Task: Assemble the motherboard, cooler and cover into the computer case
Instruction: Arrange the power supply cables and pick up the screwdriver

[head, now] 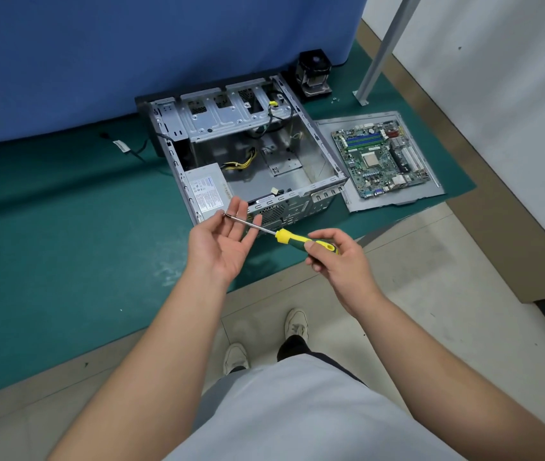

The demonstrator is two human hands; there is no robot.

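Note:
An open grey computer case (327, 151) lies on its side on a green mat, its power supply (206, 191) at the near left corner. To its right the green motherboard (380, 158) rests on the flat grey cover panel (394, 202). Behind the case, by the blue curtain, stands the black cooler (314, 73). My right hand (339, 257) grips the yellow-green handle of a screwdriver (301, 240). My left hand (224, 242) is palm-up with fingers spread, and its thumb touches the screwdriver tip.
A blue curtain (131, 54) hangs behind the mat (48, 227). A grey metal post (384, 48) stands at the back right, with small screws (336, 99) near its foot. A black cable (128, 148) trails left of the case. My shoes (296, 324) stand on tiled floor.

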